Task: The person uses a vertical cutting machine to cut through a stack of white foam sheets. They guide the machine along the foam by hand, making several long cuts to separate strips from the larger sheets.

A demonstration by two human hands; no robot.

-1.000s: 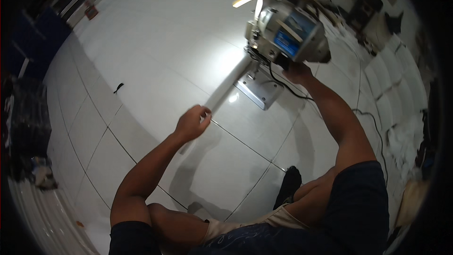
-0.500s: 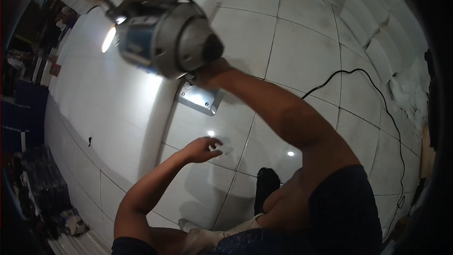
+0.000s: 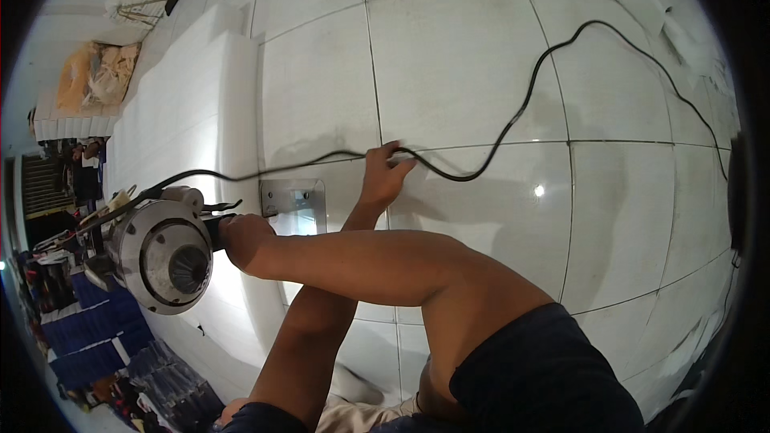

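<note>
My right hand (image 3: 249,245) is closed round the dark handle of an upright electric fabric cutting machine (image 3: 164,261) with a round metal motor housing. The machine's shiny metal base plate (image 3: 309,196) shows low beside the edge of a thick white layered stack (image 3: 233,112). Crossing beneath my right forearm, my left arm reaches forward. My left hand (image 3: 383,180) has its fingers closed about the black power cord (image 3: 513,124), which runs from the machine's top off to the right. The cutter's blade is hidden from sight.
Pale tiles (image 3: 473,56) cover the floor. Blue stacked packs (image 3: 92,321) and dark wrapped bundles (image 3: 172,377) lie at the left. An orange-yellow bag (image 3: 96,76) rests at the far left, with white sheets (image 3: 698,40) at the far right.
My right hand has brought the machine lower and to the left in view. My left hand, free before with fingers apart, has moved forward under the right arm and taken the cord.
</note>
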